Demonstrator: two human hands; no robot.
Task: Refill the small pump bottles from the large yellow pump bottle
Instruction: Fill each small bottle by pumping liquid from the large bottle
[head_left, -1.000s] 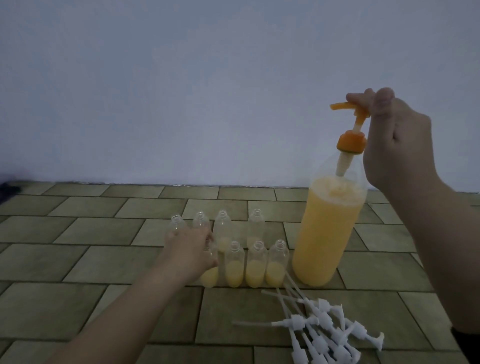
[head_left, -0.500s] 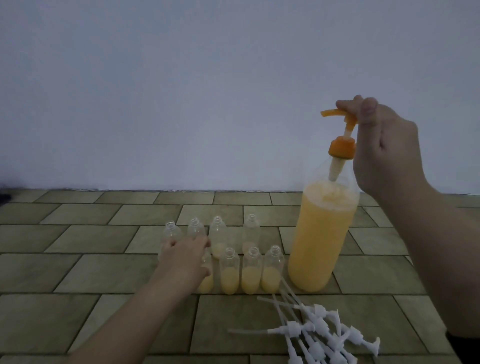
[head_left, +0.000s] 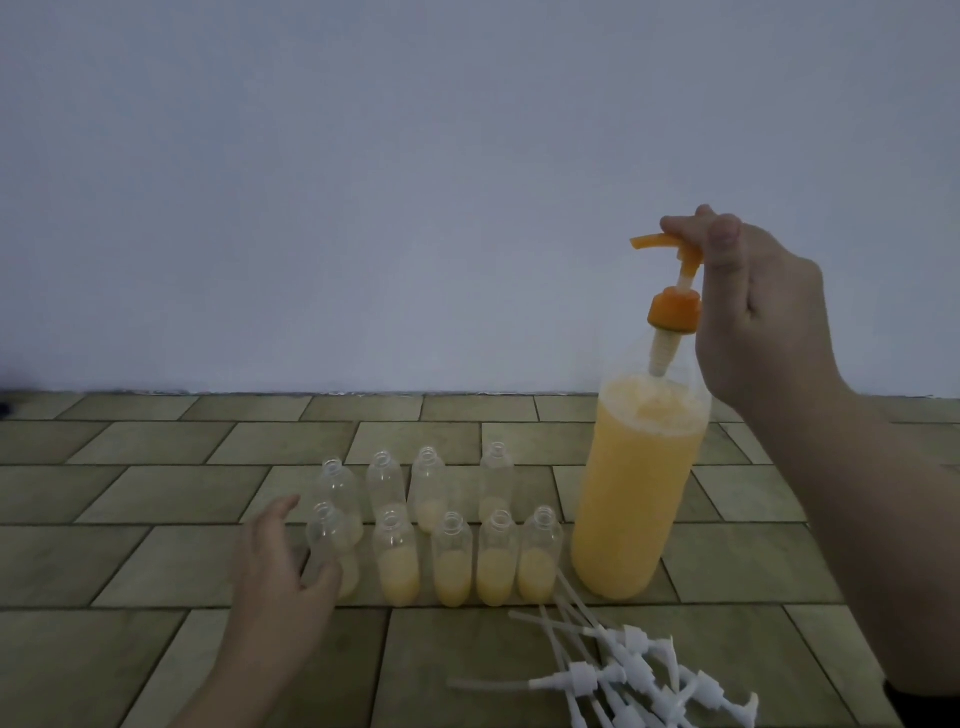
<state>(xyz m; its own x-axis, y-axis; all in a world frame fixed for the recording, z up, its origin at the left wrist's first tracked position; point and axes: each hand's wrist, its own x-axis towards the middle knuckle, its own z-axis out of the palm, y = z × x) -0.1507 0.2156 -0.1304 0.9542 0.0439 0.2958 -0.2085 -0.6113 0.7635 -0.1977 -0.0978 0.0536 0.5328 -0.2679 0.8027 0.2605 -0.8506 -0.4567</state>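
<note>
Big bottle (head_left: 636, 499) stands upright on the tiled floor (head_left: 130, 493), filled with yellow liquid to the shoulder. Its orange pump (head_left: 675, 291) is lifted clear of the neck; the collar sits above the bottle and the dip tube hangs down into the opening.

Your right hand (head_left: 753, 312) pinches the pump head between thumb and fingertips, other fingers curled, directly above the big bottle.

Small bottles (head_left: 452, 556): nine, all uncapped, in two rows just left of the big bottle. Front row of five: the four nearest the big bottle are roughly half full of yellow. The leftmost one (head_left: 332, 551) shows some yellow at the base; level partly hidden by your thumb. Back row of four: a little yellow at the bottom in some.

Your left hand (head_left: 275, 566) is spread, fingers relaxed, thumb tip at the leftmost front bottle. Holds nothing; whether it touches, cannot tell.

White pumps (head_left: 634, 680) lie in a loose pile in front of the big bottle, tubes pointing toward it.
</note>
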